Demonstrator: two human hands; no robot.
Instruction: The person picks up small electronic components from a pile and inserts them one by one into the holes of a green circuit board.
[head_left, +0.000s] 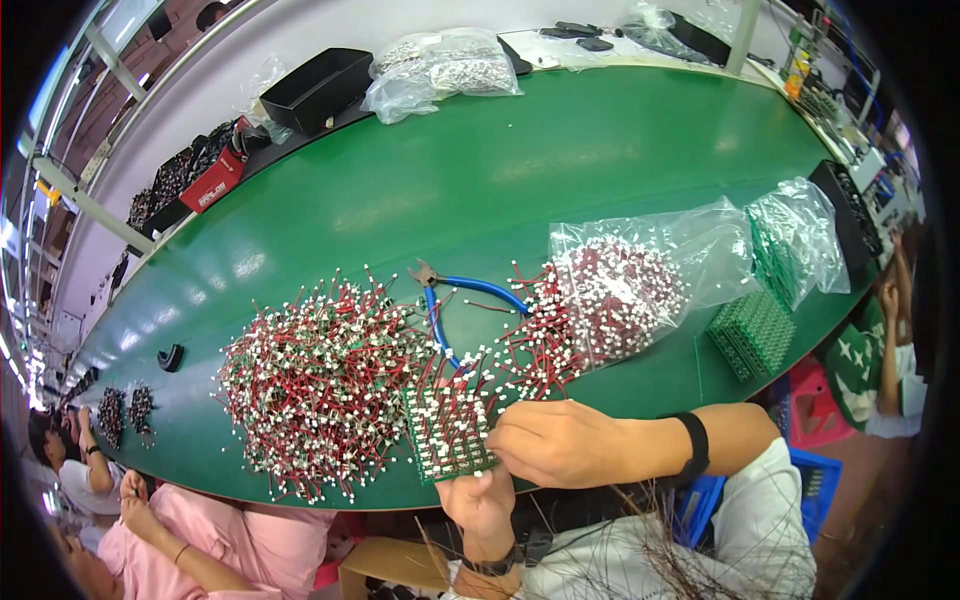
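Note:
A green circuit board panel (445, 440) lies at the table's near edge, with rows of white plugs and red wires across it. My left hand (480, 503) grips its near edge from below, thumb toward the top. At the panel's right side, my right hand (550, 440) is closed in a pinch, and its fingertips hide what is between them. Left of the panel spreads a big heap of small white connectors with red wires (320, 385). Blue-handled cutting pliers (432, 290) lie just beyond the panel, jaws pointing away.
To the right are a clear bag of wired connectors (625, 295), a stack of green boards (752, 335) and another plastic bag (800, 235). A black bin (318, 88) and filled bags (445, 70) line the far edge. Co-workers sit left, one in pink (240, 540).

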